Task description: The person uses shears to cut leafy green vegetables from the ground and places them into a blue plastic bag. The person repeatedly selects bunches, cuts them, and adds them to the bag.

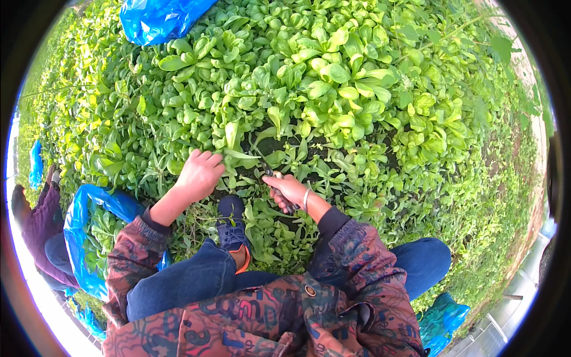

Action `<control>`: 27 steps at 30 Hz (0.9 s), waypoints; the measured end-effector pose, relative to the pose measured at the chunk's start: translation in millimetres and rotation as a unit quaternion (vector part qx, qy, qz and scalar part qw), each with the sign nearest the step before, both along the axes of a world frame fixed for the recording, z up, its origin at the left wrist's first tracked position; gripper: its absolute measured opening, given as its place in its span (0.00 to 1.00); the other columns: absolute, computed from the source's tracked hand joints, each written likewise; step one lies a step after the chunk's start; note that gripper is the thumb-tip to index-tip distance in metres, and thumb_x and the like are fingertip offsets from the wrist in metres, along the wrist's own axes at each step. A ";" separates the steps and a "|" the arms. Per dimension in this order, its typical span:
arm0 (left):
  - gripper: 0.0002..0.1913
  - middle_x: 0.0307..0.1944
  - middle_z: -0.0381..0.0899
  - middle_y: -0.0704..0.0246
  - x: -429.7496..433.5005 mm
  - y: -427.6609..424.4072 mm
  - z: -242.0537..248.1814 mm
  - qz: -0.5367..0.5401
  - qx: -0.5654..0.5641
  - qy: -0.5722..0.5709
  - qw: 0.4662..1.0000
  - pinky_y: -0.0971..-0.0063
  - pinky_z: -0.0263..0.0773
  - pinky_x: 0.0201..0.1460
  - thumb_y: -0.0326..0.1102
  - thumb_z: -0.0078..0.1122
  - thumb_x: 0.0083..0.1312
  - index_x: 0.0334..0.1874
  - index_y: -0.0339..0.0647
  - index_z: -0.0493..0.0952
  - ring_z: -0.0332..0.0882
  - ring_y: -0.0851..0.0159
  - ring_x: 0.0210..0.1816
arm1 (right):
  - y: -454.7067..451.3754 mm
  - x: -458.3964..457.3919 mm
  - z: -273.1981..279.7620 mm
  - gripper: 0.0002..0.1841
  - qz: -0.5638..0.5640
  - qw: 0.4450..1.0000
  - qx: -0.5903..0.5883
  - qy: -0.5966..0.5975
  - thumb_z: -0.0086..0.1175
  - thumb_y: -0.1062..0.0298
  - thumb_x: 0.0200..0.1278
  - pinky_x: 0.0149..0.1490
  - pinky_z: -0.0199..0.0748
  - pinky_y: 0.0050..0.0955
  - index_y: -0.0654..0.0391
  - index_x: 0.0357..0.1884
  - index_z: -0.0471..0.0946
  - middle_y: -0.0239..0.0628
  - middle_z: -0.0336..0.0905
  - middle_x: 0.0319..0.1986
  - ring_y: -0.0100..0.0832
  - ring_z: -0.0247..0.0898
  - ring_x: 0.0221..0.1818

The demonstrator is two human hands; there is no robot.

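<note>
My right hand [289, 191] grips a pair of dark-handled hand snips [266, 168], its blades pointing up and away from me among the low plants. A metal bangle [306, 199] circles that wrist. To the left, my left hand [200, 173] is curled, back upward, against the leafy greens [178, 129]. Its fingertips and palm are hidden, so whether it pinches a stem cannot be told. A long pale leaf [241, 154] reaches from beside its fingers towards the snips' tip. Dark soil [272, 145] shows between the plants just beyond the blades.
An open blue plastic bag [82, 241] with cut greens [100, 227] stands by my left knee. Other blue bags [163, 20] lie ahead and behind right [444, 319]. My shoe [232, 227] rests among plants. Another person [42, 227] crouches at far left.
</note>
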State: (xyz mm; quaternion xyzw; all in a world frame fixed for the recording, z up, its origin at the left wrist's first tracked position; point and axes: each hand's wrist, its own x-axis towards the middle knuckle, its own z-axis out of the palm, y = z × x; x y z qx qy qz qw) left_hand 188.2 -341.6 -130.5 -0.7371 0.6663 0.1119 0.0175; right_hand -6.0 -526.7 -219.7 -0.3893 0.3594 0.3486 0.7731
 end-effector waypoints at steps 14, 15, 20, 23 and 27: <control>0.48 0.23 0.81 0.74 -3.9 -54.9 8.6 0.055 0.281 -0.091 0.954 0.70 0.69 0.33 0.30 0.66 0.50 0.75 0.41 0.52 0.81 0.64 0.25 | 6.9 26.2 -5.1 0.27 0.071 0.991 0.115 -0.006 0.51 0.40 0.66 0.28 0.81 0.39 0.59 0.28 0.73 0.37 0.75 0.18 0.34 0.75 0.18; 0.47 0.24 0.82 0.74 -3.8 -57.8 3.9 0.085 0.308 -0.103 0.942 0.70 0.69 0.34 0.30 0.67 0.50 0.74 0.40 0.52 0.82 0.64 0.26 | 7.6 25.7 -5.5 0.28 0.074 0.992 0.101 -0.007 0.51 0.39 0.66 0.29 0.81 0.39 0.60 0.29 0.74 0.36 0.75 0.18 0.33 0.76 0.19; 0.39 0.28 0.83 0.70 -0.5 -55.8 -13.0 0.143 0.275 -0.105 0.945 0.69 0.71 0.37 0.30 0.70 0.47 0.63 0.39 0.61 0.84 0.62 0.31 | 11.4 46.6 -14.6 0.28 0.050 0.988 0.143 0.005 0.51 0.38 0.66 0.30 0.82 0.40 0.59 0.29 0.74 0.36 0.75 0.19 0.34 0.76 0.19; 0.25 0.26 0.83 0.74 6.7 -56.7 -14.6 0.132 0.259 -0.097 0.952 0.67 0.71 0.36 0.30 0.64 0.53 0.54 0.41 0.69 0.84 0.63 0.30 | 18.7 60.7 -15.9 0.28 -0.007 0.994 0.107 0.018 0.49 0.37 0.66 0.23 0.75 0.32 0.58 0.29 0.72 0.31 0.71 0.16 0.29 0.70 0.15; 0.18 0.31 0.82 0.67 13.0 -47.1 1.5 0.138 0.230 -0.046 0.962 0.64 0.71 0.42 0.28 0.63 0.51 0.45 0.44 0.73 0.84 0.60 0.35 | 22.9 39.9 -4.0 0.27 -0.026 0.998 0.033 -0.054 0.53 0.40 0.66 0.16 0.64 0.27 0.58 0.26 0.71 0.28 0.65 0.12 0.24 0.62 0.11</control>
